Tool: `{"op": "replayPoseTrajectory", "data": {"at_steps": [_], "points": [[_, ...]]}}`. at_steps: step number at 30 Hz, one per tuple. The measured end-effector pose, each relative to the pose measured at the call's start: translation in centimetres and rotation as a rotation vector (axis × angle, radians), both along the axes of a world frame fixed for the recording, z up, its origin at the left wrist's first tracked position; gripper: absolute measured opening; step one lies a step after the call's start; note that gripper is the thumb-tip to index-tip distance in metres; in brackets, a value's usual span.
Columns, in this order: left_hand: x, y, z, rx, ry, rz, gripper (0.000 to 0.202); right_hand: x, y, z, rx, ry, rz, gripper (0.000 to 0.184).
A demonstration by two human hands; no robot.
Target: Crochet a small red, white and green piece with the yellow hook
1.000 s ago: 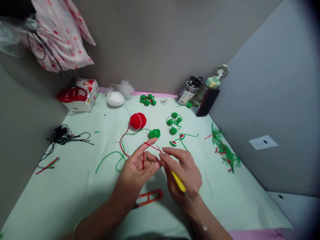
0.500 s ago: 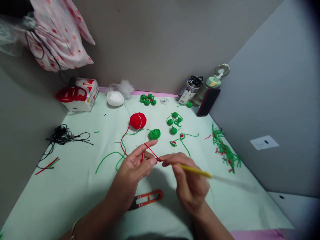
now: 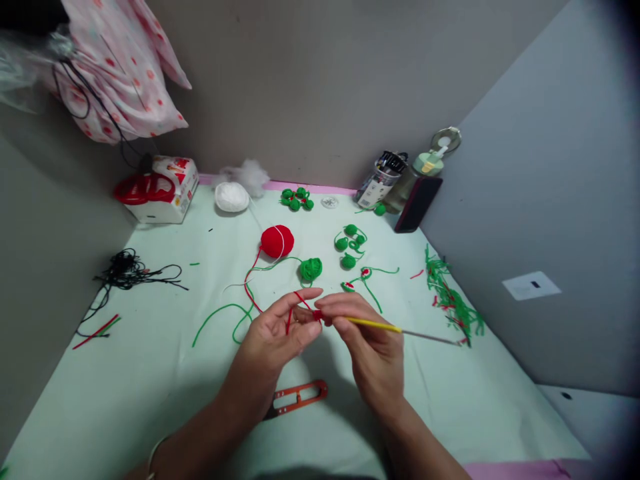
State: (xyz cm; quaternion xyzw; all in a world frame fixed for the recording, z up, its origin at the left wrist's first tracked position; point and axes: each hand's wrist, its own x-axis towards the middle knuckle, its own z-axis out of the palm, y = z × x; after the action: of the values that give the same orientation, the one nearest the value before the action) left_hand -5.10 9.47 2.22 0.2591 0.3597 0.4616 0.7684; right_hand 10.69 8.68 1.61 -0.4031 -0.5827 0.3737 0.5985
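Observation:
My left hand [image 3: 280, 337] pinches a small piece of red crochet [image 3: 318, 315] between thumb and fingers, with red yarn looped over its raised index finger. That yarn runs back to a red yarn ball [image 3: 277, 241]. In my right hand [image 3: 373, 343] is a crochet hook [image 3: 375, 324] with a yellow grip and a metal shaft pointing right. Its working tip meets the red piece, where my fingers hide it. Below my left hand lie orange thread snips [image 3: 301, 396], their dark end partly covered by my wrist. A green yarn ball [image 3: 311, 269] sits just beyond the hands.
Green crocheted balls [image 3: 349, 261] and red-green pieces [image 3: 366, 273] lie beyond my right hand. Yarn scraps [image 3: 453, 293] are piled right, black cord [image 3: 125, 270] left. At the back stand a white yarn ball [image 3: 231, 197], a box [image 3: 175, 190], a pen cup [image 3: 375, 187] and a phone [image 3: 418, 205].
My right hand has moved slightly left and up, closer to my left hand. The hook has swung flatter, its rear end now sharp instead of blurred. Red yarn stays over the left index finger.

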Motion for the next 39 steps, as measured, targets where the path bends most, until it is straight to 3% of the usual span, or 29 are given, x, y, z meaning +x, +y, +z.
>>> {"op": "replayPoseTrajectory", "data": {"at_steps": [5, 9, 11, 14, 18, 23, 26, 32, 39], "points": [[0.1, 0.0, -0.5, 0.033, 0.068, 0.019, 0.033, -0.3, -0.5, -0.1, 0.065, -0.085, -0.064, 0.027], [0.1, 0.3, -0.6, -0.047, 0.008, 0.03, 0.04, -0.1, -1.4, -0.5, 0.249, -0.479, -0.095, 0.043], [0.2, 0.4, -0.6, -0.099, -0.085, 0.002, 0.039, 0.0, -1.6, -0.7, 0.304, -0.548, -0.131, 0.047], [0.2, 0.5, -0.5, -0.158, -0.143, -0.021, 0.034, 0.3, -1.2, -0.7, 0.203, -0.284, -0.17, 0.037], [-0.1, 0.5, -0.5, -0.173, -0.131, -0.001, 0.027, 0.6, -0.2, -0.2, -0.064, 0.158, -0.11, 0.017], [-0.1, 0.4, -0.4, -0.142, -0.119, 0.06, 0.021, 0.4, 0.3, 0.2, -0.253, 0.42, -0.002, 0.013], [0.1, 0.3, -0.3, -0.107, -0.06, 0.062, 0.025, 0.2, 0.2, 0.0, -0.252, 0.422, 0.019, 0.013], [0.3, -0.1, -0.2, -0.037, 0.022, -0.006, 0.037, 0.1, -0.1, -0.7, -0.097, 0.177, 0.012, 0.016], [0.0, -0.1, -0.3, -0.027, 0.062, -0.025, 0.036, 0.1, 0.0, -0.7, -0.102, 0.159, 0.071, 0.017]]}}
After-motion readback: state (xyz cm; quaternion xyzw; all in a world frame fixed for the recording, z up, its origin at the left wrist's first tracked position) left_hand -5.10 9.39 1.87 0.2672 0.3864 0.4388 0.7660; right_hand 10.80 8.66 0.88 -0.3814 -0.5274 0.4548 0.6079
